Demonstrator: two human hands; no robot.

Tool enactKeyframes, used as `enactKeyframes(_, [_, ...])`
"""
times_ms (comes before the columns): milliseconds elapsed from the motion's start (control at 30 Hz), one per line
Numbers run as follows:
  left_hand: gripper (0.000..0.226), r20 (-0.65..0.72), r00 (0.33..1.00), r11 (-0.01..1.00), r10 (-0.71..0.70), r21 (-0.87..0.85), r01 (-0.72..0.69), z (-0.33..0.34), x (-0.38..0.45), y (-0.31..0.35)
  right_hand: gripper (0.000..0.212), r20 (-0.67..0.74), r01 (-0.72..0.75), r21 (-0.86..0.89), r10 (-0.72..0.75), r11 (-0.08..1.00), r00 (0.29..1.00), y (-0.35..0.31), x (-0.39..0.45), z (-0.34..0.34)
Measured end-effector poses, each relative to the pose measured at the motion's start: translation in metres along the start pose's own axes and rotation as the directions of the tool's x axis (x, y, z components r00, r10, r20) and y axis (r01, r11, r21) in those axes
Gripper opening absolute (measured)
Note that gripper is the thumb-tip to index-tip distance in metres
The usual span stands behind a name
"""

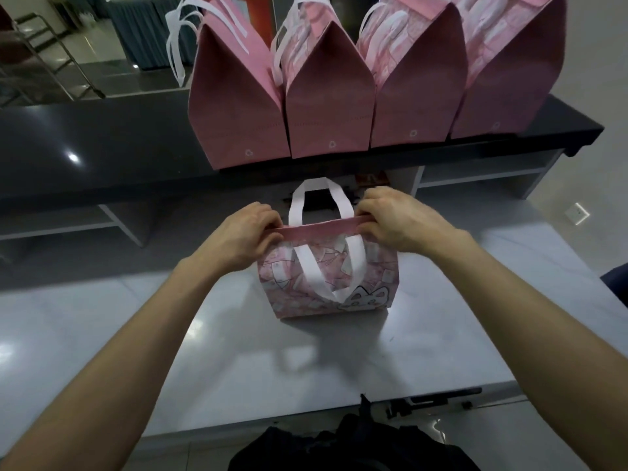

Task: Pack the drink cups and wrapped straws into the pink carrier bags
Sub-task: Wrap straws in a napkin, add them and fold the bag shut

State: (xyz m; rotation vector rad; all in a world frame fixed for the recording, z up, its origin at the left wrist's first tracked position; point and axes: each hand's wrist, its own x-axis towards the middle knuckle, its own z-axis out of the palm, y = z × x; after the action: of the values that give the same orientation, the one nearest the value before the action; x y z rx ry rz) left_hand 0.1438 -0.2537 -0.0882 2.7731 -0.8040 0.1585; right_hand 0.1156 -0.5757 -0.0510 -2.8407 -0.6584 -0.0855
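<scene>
place: shop service counter | cues: raised black ledge (pixel 102 147) at 12 o'clock holding a row of pink carrier bags (pixel 331 107); grey tabletop (pixel 306 362); tiled hall beyond

- Pink carrier bag (pixel 328 283) upright on pale grey table (pixel 102 334), cartoon cat printed low on its near face, top edges pressed together.
- Left hand (pixel 249 232) pinching the left end of the closed top edge; right hand (pixel 390 220) pinching the right end.
- One white handle (pixel 321 198) standing up behind the rim, the other hanging down the near face.
- Four more pink bags (pixel 331 96) in a row on black raised counter (pixel 85 147) beyond, side by side, tops folded shut, white handles up.
- Dark clothing (pixel 353 447) at bottom edge.
</scene>
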Motion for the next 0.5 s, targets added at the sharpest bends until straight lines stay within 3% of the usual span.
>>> enactKeyframes(167, [0.008,-0.072,0.997,0.999,0.034,0.0,-0.034,0.001,-0.002,0.0,0.015,-0.045,-0.051,0.036,0.053,0.998,0.998,0.012,-0.014,0.01])
enactKeyframes(367, [0.027,-0.138,0.99,0.999,-0.04,0.014,0.042,-0.001,-0.012,-0.007,0.015,-0.087,-0.083,0.038,0.086,0.996,0.992,0.039,-0.026,0.018])
enactKeyframes(500, [0.031,-0.175,0.976,0.987,-0.131,-0.12,0.111,-0.003,-0.017,-0.001,0.014,-0.137,-0.108,0.077,0.118,0.991,0.984,0.049,-0.024,0.026])
